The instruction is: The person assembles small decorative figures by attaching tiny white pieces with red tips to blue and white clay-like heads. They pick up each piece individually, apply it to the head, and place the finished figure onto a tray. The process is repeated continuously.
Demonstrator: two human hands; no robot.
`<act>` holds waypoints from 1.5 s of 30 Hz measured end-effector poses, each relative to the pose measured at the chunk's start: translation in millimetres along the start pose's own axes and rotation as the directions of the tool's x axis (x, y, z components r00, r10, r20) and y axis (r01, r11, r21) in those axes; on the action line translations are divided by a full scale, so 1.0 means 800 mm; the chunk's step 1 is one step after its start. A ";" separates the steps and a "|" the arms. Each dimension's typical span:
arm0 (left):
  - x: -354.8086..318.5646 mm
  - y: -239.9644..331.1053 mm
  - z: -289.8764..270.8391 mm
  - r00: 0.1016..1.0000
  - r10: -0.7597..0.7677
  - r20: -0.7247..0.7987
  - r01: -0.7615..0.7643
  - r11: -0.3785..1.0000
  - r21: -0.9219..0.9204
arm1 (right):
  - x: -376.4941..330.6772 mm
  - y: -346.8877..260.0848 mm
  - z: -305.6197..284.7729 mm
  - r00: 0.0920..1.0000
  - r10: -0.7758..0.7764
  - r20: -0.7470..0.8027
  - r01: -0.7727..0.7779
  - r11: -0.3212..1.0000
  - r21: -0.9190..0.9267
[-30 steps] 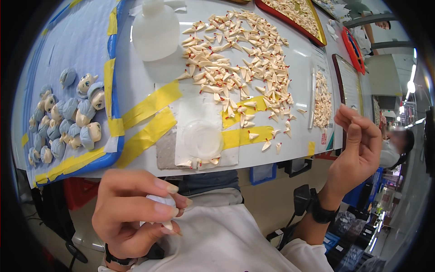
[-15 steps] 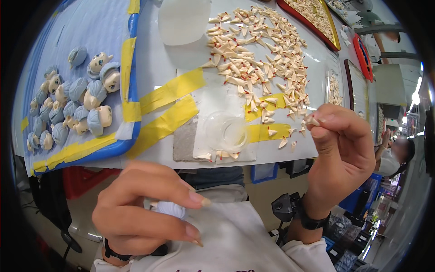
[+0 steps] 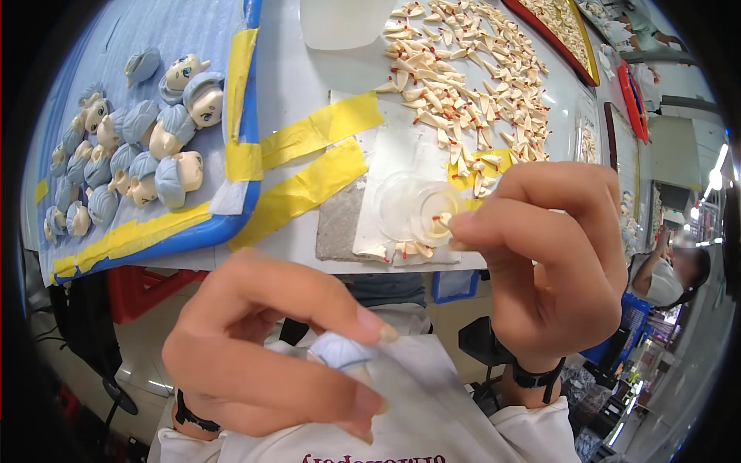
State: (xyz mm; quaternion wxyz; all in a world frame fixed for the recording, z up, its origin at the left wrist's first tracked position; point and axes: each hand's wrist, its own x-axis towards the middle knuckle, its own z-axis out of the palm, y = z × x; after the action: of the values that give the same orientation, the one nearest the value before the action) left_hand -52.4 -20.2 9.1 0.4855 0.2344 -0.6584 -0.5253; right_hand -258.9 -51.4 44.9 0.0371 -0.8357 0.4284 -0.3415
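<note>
My left hand (image 3: 247,347) is closed round a small doll head (image 3: 342,352) with pale blue hair, held low in front of my shirt; the fingers hide part of it. My right hand (image 3: 556,255) pinches a small cream-coloured pointed piece (image 3: 441,219) with a red tip. That piece is over a small clear round container (image 3: 395,208) near the table's front edge; whether it touches the container I cannot tell. Beyond lie many similar pointed pieces (image 3: 471,92), spread on the table.
At the left, a blue-rimmed tray (image 3: 248,92) holds several blue-haired doll heads (image 3: 174,127). Yellow tape (image 3: 316,127) runs across the table. A translucent tub (image 3: 343,23) stands at the back. Red-edged trays (image 3: 590,65) lie far right. Another person (image 3: 668,274) sits at the right.
My right hand has moved left and slightly down, bringing the piece to the clear container. The doll head in my left hand has shifted right and now shows more between the fingers.
</note>
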 end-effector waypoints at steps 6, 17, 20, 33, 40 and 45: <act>0.002 -0.001 0.011 0.978 -0.185 -0.101 0.161 0.963 -0.215 | 0.001 0.000 -0.004 1.000 0.007 0.005 -0.007 0.997 -0.075; 0.008 -0.011 0.018 0.993 -0.080 -0.084 0.059 0.972 -0.227 | -0.017 -0.008 -0.003 0.984 0.157 -0.079 -0.115 0.915 0.386; 0.008 -0.007 0.031 0.969 -0.148 -0.198 0.091 0.959 -0.269 | -0.029 -0.014 -0.006 0.993 0.108 -0.055 -0.069 0.879 0.471; -0.006 -0.002 0.044 0.904 -0.250 -0.348 0.179 0.958 -0.225 | -0.032 -0.036 -0.007 0.988 0.150 0.027 -0.146 0.878 0.455; -0.010 0.004 0.046 0.899 -0.250 -0.359 0.214 0.967 -0.139 | -0.038 -0.034 0.000 0.988 0.152 -0.011 -0.129 0.878 0.462; 0.005 -0.005 0.040 0.958 0.089 -0.274 -0.056 0.991 0.125 | -0.041 -0.030 -0.010 0.973 0.220 0.061 -0.214 0.786 0.580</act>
State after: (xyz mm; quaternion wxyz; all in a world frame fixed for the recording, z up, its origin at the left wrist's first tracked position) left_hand -83.2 -10.3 7.4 0.5778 0.3093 -0.6209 -0.4300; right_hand -260.2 -10.1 41.7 0.3284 -0.7273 0.3965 -0.4538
